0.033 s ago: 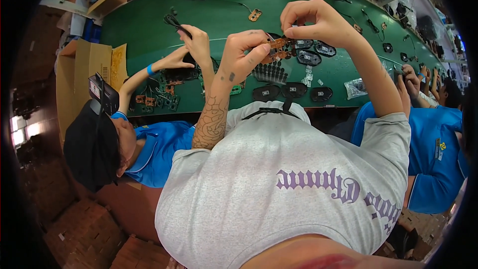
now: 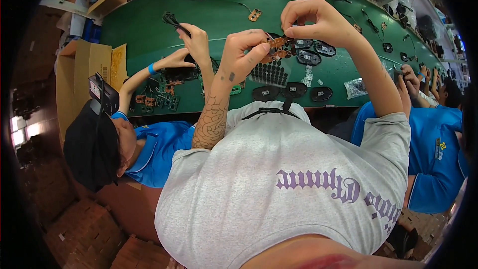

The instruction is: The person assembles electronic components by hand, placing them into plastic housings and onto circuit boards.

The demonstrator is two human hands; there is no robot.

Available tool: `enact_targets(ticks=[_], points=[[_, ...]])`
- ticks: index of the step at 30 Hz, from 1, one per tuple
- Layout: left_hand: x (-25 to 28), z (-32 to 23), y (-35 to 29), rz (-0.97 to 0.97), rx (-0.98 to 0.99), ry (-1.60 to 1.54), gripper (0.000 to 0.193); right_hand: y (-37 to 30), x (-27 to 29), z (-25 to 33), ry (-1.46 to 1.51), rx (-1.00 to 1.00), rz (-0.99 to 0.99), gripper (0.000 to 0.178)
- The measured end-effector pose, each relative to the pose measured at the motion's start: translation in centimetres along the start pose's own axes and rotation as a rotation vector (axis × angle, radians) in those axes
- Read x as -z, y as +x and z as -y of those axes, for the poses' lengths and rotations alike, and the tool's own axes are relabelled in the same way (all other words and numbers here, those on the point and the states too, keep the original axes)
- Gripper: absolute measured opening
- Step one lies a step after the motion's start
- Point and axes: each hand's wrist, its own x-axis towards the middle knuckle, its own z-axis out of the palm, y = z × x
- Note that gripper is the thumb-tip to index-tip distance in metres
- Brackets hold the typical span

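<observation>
My left hand [image 2: 245, 54] grips an orange-brown circuit board [image 2: 279, 51] between thumb and fingers, raised over the green table. At the board's upper edge my right hand [image 2: 311, 21] pinches thumb and forefinger together; whatever lies between them is too small to make out. Under the board is a clear sheet of round black pads [image 2: 270, 73]. Several black oval shells, such as this shell [image 2: 308, 58], lie just beyond and to the right. Others, including this near shell [image 2: 266, 93], rest along the near table edge.
A co-worker at left holds a black cable bundle [image 2: 172, 20] above piled circuit boards [image 2: 159, 97]. An open cardboard box [image 2: 82, 74] stands at far left. A board with a cable [image 2: 255, 15] lies farther back. A clear plastic bag [image 2: 355, 88] sits right. Another person works at right.
The circuit board has tilted slightly in my left hand. The co-worker's cable bundle has shifted a little to the left. My right hand has hardly moved.
</observation>
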Motion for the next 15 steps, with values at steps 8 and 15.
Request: enact_targets(ticks=[8, 15], points=[[-0.5, -0.5, 0.3, -0.023, -0.008, 0.045, 0.013, -0.1, -0.1, 1.1, -0.190, 0.028, -0.046, 0.004], [-1.5, -0.1, 0.0, -0.046, 0.012, 0.068, 0.013, -0.3, -0.3, 1.6, -0.380, 0.090, -0.071, 0.002]])
